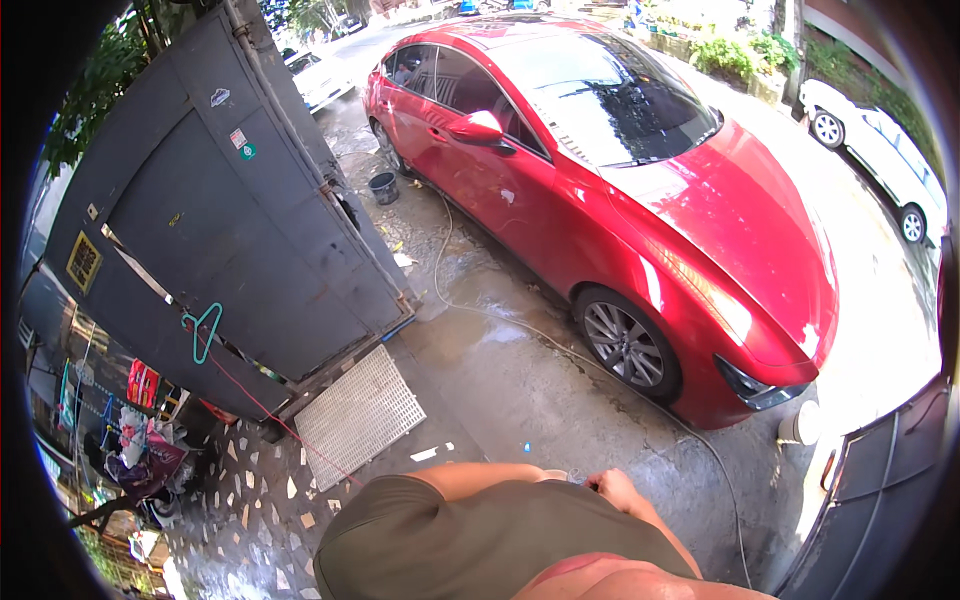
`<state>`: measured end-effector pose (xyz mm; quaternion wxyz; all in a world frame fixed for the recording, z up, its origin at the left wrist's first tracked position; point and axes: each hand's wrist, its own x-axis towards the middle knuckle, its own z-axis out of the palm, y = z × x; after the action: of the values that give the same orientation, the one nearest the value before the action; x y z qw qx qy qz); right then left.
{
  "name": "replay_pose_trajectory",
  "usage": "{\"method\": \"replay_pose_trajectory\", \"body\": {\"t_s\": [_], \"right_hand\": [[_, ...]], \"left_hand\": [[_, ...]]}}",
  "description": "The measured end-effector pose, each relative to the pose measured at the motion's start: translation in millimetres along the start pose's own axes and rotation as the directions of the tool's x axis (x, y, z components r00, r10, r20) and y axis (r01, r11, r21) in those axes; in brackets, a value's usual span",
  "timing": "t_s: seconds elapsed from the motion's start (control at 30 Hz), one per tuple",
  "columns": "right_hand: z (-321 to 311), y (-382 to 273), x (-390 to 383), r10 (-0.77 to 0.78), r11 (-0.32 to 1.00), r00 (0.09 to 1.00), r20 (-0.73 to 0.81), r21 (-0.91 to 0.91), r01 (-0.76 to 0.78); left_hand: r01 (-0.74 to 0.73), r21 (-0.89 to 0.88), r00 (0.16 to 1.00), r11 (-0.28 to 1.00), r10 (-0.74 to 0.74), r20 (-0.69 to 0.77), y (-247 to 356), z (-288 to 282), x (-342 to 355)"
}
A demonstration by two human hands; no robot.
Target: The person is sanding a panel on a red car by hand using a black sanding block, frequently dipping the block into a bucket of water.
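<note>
My right hand (614,488) is held close in front of my body, its fingers curled closed. Whatever it may hold is hidden or too small to make out. My left forearm (485,480) reaches across from the left toward it. The olive shirt (440,540) covers most of my left hand, so its fingers do not show. A small pale edge shows between the two hands, its kind unclear. Beyond them stands a red car (690,230), with its front wheel (628,343) nearest to me.
A thin hose (530,328) runs along the wet concrete beside the car. At left are a grey metal gate (230,230) with a green hanger (204,333), and a white grate (360,415). A black bucket (383,188) and a white bucket (799,424) stand near the car.
</note>
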<state>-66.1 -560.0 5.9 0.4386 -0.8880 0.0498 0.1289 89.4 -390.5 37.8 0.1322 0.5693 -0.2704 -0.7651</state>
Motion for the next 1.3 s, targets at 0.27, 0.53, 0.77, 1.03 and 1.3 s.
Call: {"method": "replay_pose_trajectory", "body": {"t_s": [0.27,0.53,0.77,1.03,1.3], "right_hand": [[6.8,12.7,-0.7,0.055,0.998,0.993,-0.102,-0.012,-0.056],[3.0,4.4,1.6,0.057,0.998,0.998,-0.034,0.032,-0.056],[-1.5,-2.3,-1.5,0.066,0.997,0.998,-0.003,0.028,-0.066],[-16.3,-1.1,-5.0,-0.046,0.993,0.99,0.131,0.114,0.032],[-27.6,-9.5,-13.7,0.116,0.952,0.982,0.148,0.267,-0.153]], "left_hand": [[-0.045,0.073,0.998,0.996,0.042,0.039,6.4,1.9,13.3],[-0.129,0.114,0.992,0.985,0.126,0.033,-20.1,-13.0,7.2],[-0.156,-0.05,0.988,0.986,0.156,-0.005,-48.7,-30.3,-16.6],[-0.286,0.256,0.912,0.923,0.344,-0.222,-23.1,-21.4,-54.8],[-0.399,0.032,0.764,0.916,0.352,-0.541,-51.2,-7.2,-76.6]]}}
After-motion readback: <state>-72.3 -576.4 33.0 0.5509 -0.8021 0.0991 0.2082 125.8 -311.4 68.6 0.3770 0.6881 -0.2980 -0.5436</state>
